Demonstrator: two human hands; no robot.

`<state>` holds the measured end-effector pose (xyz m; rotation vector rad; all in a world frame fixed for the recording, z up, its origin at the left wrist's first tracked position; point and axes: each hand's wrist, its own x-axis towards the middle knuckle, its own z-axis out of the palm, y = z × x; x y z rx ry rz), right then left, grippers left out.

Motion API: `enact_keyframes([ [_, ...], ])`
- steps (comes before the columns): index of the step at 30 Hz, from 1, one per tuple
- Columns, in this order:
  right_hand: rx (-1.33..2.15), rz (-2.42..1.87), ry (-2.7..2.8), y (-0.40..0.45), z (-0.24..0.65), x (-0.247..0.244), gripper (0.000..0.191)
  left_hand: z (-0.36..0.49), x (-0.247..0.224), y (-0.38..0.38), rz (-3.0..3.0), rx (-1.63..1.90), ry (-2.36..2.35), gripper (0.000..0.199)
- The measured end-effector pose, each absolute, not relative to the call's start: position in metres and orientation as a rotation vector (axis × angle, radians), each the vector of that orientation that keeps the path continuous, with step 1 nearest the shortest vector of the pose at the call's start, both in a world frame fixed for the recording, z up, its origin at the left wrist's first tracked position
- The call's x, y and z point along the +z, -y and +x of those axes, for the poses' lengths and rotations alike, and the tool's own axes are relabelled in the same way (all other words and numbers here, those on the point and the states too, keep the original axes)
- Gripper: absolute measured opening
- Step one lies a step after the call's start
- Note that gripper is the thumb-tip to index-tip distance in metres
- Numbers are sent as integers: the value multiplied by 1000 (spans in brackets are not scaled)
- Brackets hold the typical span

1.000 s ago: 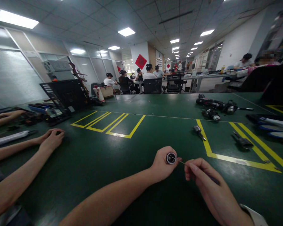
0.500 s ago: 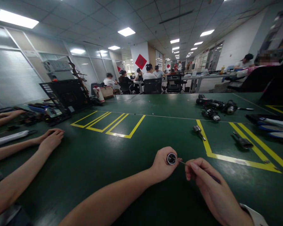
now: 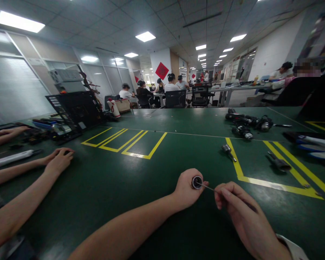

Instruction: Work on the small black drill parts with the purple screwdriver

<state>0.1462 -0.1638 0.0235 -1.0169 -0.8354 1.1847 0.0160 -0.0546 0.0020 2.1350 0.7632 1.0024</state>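
My left hand (image 3: 188, 189) is closed around a dark cylindrical part (image 3: 196, 182), its round open end with a silvery rim facing me. Most of that part is hidden in the palm. My right hand (image 3: 237, 204) pinches a thin metal rod-like tool (image 3: 209, 187) between thumb and fingers. The rod's tip reaches into the open end of the cylinder; what it touches inside is too dark to see. Beyond my right hand lie a small metal fitting with a shank (image 3: 228, 152) and a larger metal cup-shaped piece (image 3: 279, 161).
Several black tool parts (image 3: 243, 124) lie in a pile at the back right. Blue-and-white handled tools (image 3: 318, 146) rest at the right edge. A co-worker's hands (image 3: 60, 157) are at the left, near a black computer case (image 3: 78, 112). Yellow tape (image 3: 137, 156) marks the green table.
The rod tool has shifted slightly, with more of its length showing between my hands. My right hand has moved a little right and down; my left hand stays in place.
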Motion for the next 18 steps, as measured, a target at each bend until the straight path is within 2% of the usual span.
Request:
enact_keyframes([
  [8,1101,-1113,892,164,147,22,21,15,3,55,2134,997,-731,18],
  [18,1275,-1023,757,162,146,24,19,16,4,57,2045,1029,-676,15],
])
